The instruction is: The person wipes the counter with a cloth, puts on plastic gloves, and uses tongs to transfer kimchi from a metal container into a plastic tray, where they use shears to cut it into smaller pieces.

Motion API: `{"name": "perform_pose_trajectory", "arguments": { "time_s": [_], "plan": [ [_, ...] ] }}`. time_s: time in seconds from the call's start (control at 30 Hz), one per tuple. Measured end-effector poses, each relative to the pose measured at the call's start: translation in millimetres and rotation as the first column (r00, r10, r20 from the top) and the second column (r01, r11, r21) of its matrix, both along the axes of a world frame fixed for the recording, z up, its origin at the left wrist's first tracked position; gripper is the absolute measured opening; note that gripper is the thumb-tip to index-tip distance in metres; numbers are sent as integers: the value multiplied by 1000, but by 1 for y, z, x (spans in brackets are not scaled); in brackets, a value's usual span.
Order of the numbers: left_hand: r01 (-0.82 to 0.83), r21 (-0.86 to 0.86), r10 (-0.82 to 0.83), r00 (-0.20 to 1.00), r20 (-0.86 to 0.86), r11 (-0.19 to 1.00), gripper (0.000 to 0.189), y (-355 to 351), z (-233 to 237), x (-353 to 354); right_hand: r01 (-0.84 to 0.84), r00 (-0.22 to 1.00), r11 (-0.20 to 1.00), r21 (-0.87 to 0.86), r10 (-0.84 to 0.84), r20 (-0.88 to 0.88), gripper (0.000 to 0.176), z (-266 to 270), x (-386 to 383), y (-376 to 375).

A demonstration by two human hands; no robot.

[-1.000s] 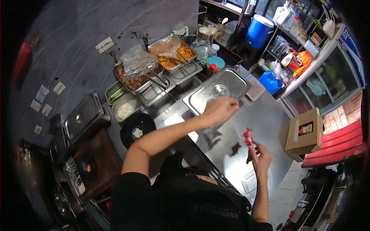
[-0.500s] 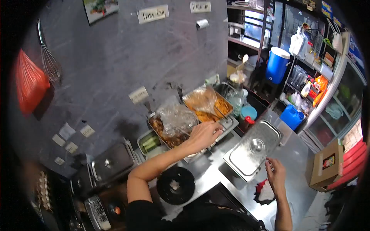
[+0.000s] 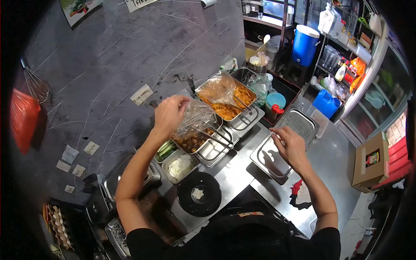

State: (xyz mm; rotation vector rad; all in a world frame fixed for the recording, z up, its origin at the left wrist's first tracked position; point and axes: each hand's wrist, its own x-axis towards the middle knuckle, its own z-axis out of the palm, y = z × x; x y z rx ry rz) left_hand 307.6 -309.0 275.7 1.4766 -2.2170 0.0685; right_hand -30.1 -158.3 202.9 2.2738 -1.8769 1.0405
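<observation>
My left hand pinches the clear plastic cover and lifts it off the steel tray of dark brown food. Metal tongs lie across that tray's edge. My right hand rests on the large steel lid on the counter, fingers over its middle. A second tray of orange food sits behind, partly under plastic. A black bowl with a bit of white food stands near me.
Small pans of cucumber and white food sit left of the trays. A red and black packet lies on the steel counter. A blue cooler, blue jug and cardboard box stand to the right.
My left hand moved from the tray's edge to the plastic cover and raised it. My right hand went onto the steel lid. The view dipped lower over the counter.
</observation>
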Motion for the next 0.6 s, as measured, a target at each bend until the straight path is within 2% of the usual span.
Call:
{"name": "perform_pose_trajectory", "arguments": {
  "time_s": [0.13, 0.2, 0.27, 0.43, 0.53, 0.6],
  "plan": [
    [34, 6, -34, 999, -28, 999, 18, -19, -21, -21, -16, 1000, 1000, 15, 16, -3, 19, 1, -14, -16],
    [75, -44, -74, 997, 14, 996, 18, -26, -32, -37, -44, 999, 999, -22, 44, -3, 18, 0, -22, -27],
    [46, -39, -44, 998, 55, 998, 18, -33, -43, -48, -91, 996, 994, -61, 92, 13, 18, -7, -31, -43],
    [35, 13, -37, 994, 98, 999, 19, -30, -26, -70, -128, 991, 990, -66, 130, 39, 16, -16, -46, -63],
    [-13, 35, 6, 983, 185, 999, 18, -36, -17, -80, -150, 987, 986, -72, 153, 40, 17, -13, -51, -77],
    [125, -27, -122, 988, 100, 992, 17, -59, -21, -87, -154, 988, 985, -76, 154, -10, 18, -12, -57, -95]
  ]
}}
